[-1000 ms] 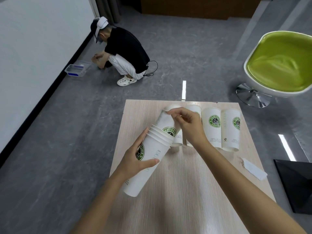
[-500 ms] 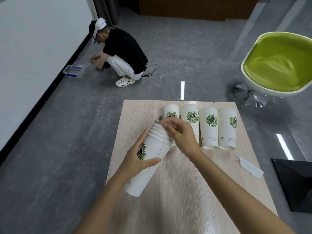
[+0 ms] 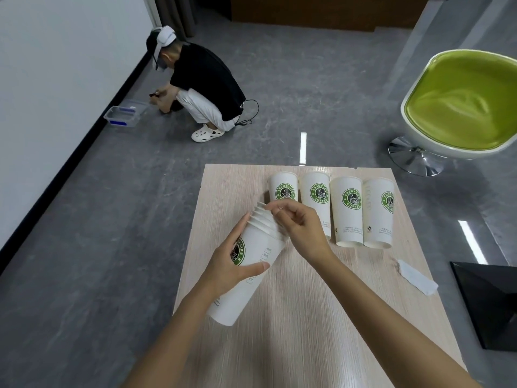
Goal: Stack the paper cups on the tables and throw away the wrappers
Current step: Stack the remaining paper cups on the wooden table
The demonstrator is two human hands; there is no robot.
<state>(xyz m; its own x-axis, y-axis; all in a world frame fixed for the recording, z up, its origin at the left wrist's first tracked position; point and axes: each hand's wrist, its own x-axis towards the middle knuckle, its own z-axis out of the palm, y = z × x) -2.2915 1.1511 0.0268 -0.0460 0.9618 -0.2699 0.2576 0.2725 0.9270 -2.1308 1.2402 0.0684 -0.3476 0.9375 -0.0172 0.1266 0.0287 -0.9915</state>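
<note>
Grey marbled floor (image 3: 279, 79), white wall (image 3: 56, 65), green swivel chair (image 3: 461, 107), wooden cabinet (image 3: 321, 9)

The desk (image 3: 279, 345) stands on the floor directly ahead. A row of four cups (image 3: 347, 211) stands side by side along its far part, right of centre. Nearer and to the left of that row, the stack of cups (image 3: 251, 270) is held tilted above the desk, its near end low and its far end pointing away.

The left hand (image 3: 226, 267) grips the stack at mid-length from the left. The right hand (image 3: 302, 228) has its fingers curled on the stack's far end and lies in front of the row's two left cups.

A wrapper (image 3: 416, 278) lies on the desk near its right edge, nearer than the row. On the floor, a dark angular object (image 3: 489, 303) sits right of the desk and a chair (image 3: 461, 107) is beyond it, at far right. At far left a crouching person (image 3: 204, 88) is beside a box (image 3: 126, 114), which lies by the wall (image 3: 56, 79).
</note>
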